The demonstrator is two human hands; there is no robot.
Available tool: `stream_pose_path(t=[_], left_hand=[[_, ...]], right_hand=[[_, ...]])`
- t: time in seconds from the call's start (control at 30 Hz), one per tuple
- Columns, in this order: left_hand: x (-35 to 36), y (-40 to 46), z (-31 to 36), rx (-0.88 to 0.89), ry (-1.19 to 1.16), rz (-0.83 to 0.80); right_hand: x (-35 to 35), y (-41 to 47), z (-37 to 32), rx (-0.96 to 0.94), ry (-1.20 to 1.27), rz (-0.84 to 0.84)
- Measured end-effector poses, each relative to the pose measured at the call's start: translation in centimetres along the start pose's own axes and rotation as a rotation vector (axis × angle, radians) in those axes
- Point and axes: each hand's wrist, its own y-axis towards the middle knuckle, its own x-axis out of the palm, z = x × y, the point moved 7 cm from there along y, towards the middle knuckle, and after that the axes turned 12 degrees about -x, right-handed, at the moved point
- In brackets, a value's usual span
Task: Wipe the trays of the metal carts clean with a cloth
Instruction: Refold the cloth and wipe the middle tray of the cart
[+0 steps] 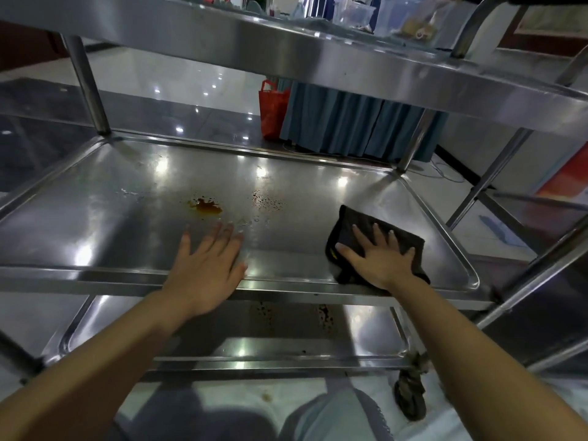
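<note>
- No writing, brand, number or sign can be read anywhere in the view.
- A small yellow mark sits on the edge of the dark cloth, too small and blurred to make out.

- Dim indoor light; bright white glare spots on the middle tray and glossy floor.
- Wide-angle bending at the edges.
- Left hand slightly blurred.

Middle tray — cloth, brown spill
</note>
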Motion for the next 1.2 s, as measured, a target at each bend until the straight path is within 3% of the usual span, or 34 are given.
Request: stream_pose_path(t=[0.1,0.2,0.3,0.5,0.57,0.67,0.87,1.0,1.07,1.2], left_hand=[[-0.6,1.4,2.0,0.014,-0.015,-0.031],[-1.3,2.7,6.9,0.025,-0.206,-0.041],[-0.9,3.4,9.5,0.039,-0.270,-0.024],[0.4,3.6,9.2,0.062,-0.248,-0.143],[0.4,3.6,9.4,0.039,-0.244,-0.162],[0.2,3.6,9.2,0.003,-0.216,-0.140],[0.2,3.9,9.1,0.001,-0.197,-0.101],[0.3,3.8,8.9,0.029,-0.192,-0.077],[0.4,3.7,8.7,0.027,-0.195,-0.068],[0.2,3.8,8.8,0.013,-0.189,-0.046]], right_hand=[[0.6,0.8,-3.0,-0.085,0.011,0.018],[1.5,0.8,-6.2,-0.279,-0.029,0.023],[1.3,0.4,-4.5,-0.352,-0.019,0.021],[-1.0,0.1,10.9,0.071,-0.012,0.023],[-0.8,0.9,12.3,0.185,0.034,0.025],[-0.4,3.6,8.8,0.252,0.031,0.014],[0.6,8.0,-5.0,-0.316,-0.005,-0.010],[-0.6,9.0,-2.1,-0.536,0.001,0.013],[-1.7,9.9,2.3,-0.456,-0.026,0.074],[-2.9,11.7,11.3,-0.088,-0.020,0.081]])
